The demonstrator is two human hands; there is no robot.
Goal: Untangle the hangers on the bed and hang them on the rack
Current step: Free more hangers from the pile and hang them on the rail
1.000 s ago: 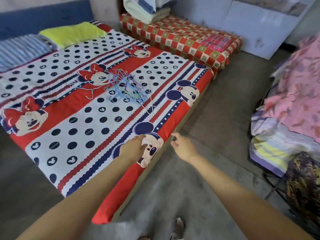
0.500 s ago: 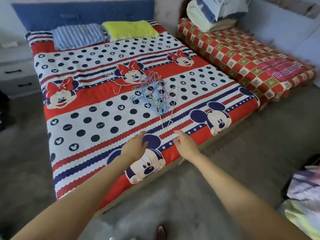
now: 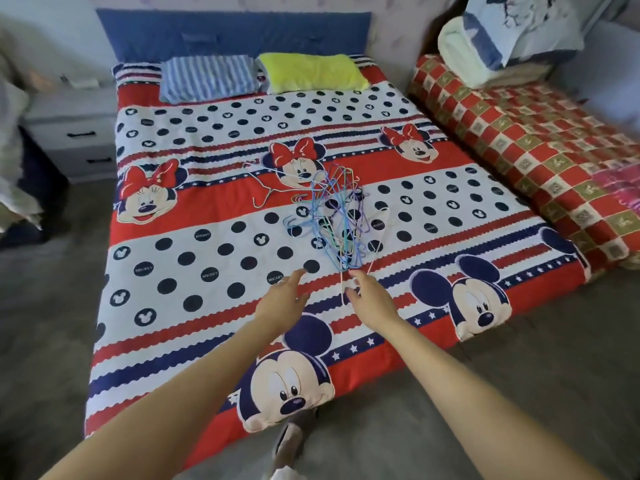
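hangers (image 3: 334, 216) | thin, multicoloured | tangled heap | mid-bed (image 3: 194, 258)

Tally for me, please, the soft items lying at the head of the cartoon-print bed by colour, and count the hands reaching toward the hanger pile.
Blue-striped pillow: 1
Yellow-green pillow: 1
Hands, left hand and right hand: 2
Total: 4

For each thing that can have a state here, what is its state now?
Hangers: tangled in one pile on the bed, not held.
Left hand: open, reaching toward the pile, holding nothing.
Right hand: open, at the pile's near end; contact unclear.
Nightstand drawers: closed.
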